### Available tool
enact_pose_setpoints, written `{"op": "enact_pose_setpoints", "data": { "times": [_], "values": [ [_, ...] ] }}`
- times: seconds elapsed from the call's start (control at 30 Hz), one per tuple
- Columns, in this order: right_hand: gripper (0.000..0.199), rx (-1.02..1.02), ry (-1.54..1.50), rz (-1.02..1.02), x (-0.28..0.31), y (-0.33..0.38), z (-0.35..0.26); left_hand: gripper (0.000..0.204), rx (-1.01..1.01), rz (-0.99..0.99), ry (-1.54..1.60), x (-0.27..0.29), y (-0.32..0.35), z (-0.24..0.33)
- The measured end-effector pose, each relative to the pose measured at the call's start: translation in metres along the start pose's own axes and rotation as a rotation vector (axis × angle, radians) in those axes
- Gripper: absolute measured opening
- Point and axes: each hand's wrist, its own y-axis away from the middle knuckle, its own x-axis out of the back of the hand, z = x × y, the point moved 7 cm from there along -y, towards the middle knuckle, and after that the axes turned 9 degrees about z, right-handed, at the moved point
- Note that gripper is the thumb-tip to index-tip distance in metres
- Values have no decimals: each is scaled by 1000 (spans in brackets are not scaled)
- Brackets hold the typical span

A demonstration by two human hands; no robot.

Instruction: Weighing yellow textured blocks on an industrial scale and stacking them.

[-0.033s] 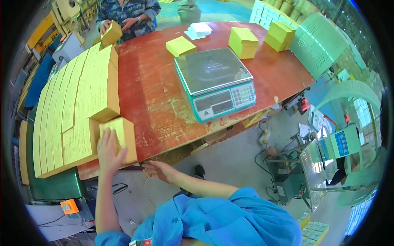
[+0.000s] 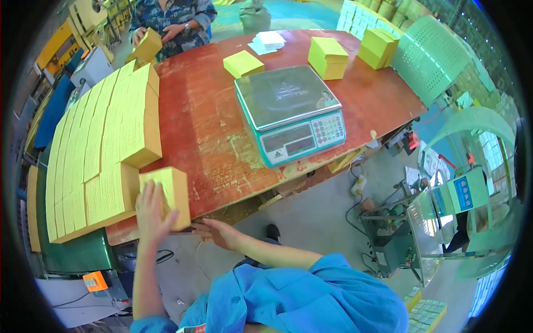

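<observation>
Lower left: block (image 2: 179, 194) at worktop (image 2: 194, 133) edge, topped by L hand (image 2: 152, 213), fingers flat, thumb spread; R hand (image 2: 219, 233) adjacent, fingers loosely extended. Poss. tipped off if under-supported.

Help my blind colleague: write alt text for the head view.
A person's left grip lies on a yellow block at a red table's edge, beside rows of similar blocks; the right grip is nearby. A teal scale stands further right; a co-worker opposite handles another block.
</observation>
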Motion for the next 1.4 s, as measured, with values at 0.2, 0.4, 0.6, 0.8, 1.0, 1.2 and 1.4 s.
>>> {"op": "enact_pose_setpoints", "data": {
  "times": [0.2,0.4,0.6,0.8,1.0,1.2,1.4],
  "values": [
    [66,80,298,-1,-17,66,-36,79,153,131,256,12,34,53],
    [85,1117,1482,293,-79,165,-236,67,925,303,1938,-61,-40,121],
    [76,1458,1907,537,-92,186,-410,69,738,146,2484,-124,-210,251],
    [71,1239,2034,443,-33,164,-499,52,951,-421,2102,-166,-212,225],
    [71,1221,2230,468,-39,156,-491,50,683,464,-179,4,-198,-6],
    [64,1353,2060,626,-74,199,-483,92,704,31,-540,-43,-174,-113],
    [56,1321,1777,95,-125,188,-389,82,232,-59,-133,-45,-124,-68]
  ]
}}
